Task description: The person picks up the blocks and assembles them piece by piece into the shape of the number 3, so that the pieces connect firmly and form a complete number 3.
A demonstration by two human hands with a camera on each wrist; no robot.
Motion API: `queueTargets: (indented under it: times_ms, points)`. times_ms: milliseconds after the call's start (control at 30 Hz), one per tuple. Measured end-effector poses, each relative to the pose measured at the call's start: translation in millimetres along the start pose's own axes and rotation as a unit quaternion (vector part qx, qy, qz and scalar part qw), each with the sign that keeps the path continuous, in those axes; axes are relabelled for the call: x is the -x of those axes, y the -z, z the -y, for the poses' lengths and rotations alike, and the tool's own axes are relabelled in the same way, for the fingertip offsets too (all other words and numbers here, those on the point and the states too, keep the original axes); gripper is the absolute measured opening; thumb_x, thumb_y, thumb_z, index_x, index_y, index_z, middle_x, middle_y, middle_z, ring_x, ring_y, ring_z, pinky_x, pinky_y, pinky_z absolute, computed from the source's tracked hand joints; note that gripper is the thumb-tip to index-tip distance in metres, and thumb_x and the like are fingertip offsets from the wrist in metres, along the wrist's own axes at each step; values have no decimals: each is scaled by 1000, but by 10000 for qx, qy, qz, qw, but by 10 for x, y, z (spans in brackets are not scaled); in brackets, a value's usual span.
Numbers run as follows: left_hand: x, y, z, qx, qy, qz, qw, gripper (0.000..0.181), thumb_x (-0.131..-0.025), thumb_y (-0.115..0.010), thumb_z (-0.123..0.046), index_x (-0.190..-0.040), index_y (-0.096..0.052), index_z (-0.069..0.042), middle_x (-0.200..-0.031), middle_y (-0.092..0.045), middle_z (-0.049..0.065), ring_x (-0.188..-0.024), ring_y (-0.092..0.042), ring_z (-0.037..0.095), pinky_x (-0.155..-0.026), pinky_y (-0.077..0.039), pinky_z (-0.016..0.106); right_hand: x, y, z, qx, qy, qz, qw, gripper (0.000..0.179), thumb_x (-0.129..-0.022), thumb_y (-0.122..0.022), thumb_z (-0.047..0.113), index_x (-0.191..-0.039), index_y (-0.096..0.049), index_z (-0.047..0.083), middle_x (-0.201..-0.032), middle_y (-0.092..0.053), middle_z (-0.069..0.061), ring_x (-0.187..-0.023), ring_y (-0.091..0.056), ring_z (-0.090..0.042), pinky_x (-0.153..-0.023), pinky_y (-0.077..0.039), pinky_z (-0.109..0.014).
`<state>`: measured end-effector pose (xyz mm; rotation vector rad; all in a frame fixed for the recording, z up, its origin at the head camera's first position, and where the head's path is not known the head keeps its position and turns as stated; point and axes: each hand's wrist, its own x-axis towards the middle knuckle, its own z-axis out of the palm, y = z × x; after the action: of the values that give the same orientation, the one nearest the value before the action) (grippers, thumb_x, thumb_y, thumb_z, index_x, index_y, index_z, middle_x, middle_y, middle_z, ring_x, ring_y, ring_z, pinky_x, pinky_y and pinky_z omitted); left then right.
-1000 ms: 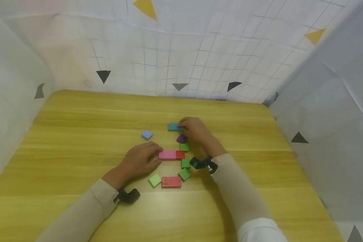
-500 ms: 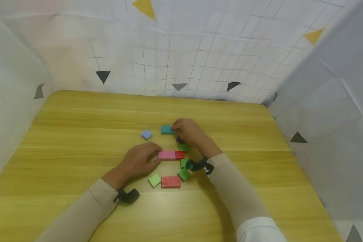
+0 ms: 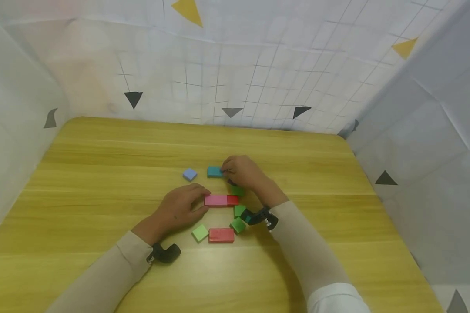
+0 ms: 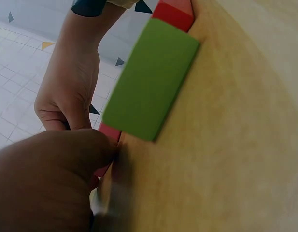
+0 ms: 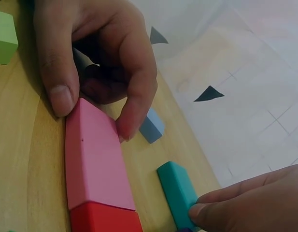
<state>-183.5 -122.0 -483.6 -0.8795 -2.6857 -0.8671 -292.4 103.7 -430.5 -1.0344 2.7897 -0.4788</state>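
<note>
In the head view my left hand (image 3: pixel 180 206) pinches the left end of a pink block (image 3: pixel 216 200) between thumb and finger. A short red block (image 3: pixel 233 200) lies against the pink one's right end. My right hand (image 3: pixel 244 174) holds the right end of a teal block (image 3: pixel 214 172) with its fingertips, farther back on the table. A dark purple block (image 3: pixel 231 182) is mostly hidden under that hand, with a green block (image 3: pixel 237 190) just in front of it. In the right wrist view, thumb and finger sit on either side of the pink block (image 5: pixel 98 154).
A light blue block (image 3: pixel 189 174) lies left of the teal one. Nearer the person are two green blocks (image 3: pixel 239 211), a longer red block (image 3: pixel 221 235) and a light green block (image 3: pixel 200 233). White patterned cloth (image 3: pixel 235 65) stands behind the wooden table (image 3: pixel 102 174).
My right hand has carried the teal block left and slightly toward the person, and now covers most of the purple block. The left hand stays on the pink block.
</note>
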Motion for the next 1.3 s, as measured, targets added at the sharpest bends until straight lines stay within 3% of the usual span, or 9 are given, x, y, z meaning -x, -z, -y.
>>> queueTargets:
  times_ms: [1133,1300]
  points:
    - [-4,-10,-5,19,100,31,9999,30,-90,-72,-31,-117,-67,-19,-115,-67,-8,-108,-63,11,-92,-52,34,52,6,-17,99,163,-25,9998,15,-95,-66,8,-102,-78,7,-109,-73,-7,-106,-67,-21,-95,-53,-34]
    - [-6,-8,-12,46,66,-25,10000,32,-89,-72,-30,-118,-67,-17,-115,-67,-7,-107,-64,11,-91,-53,34,88,21,-21,-35,-4,-121,9999,18,-96,-65,11,-110,-76,7,-119,-69,-7,-115,-64,-23,-100,-50,-37]
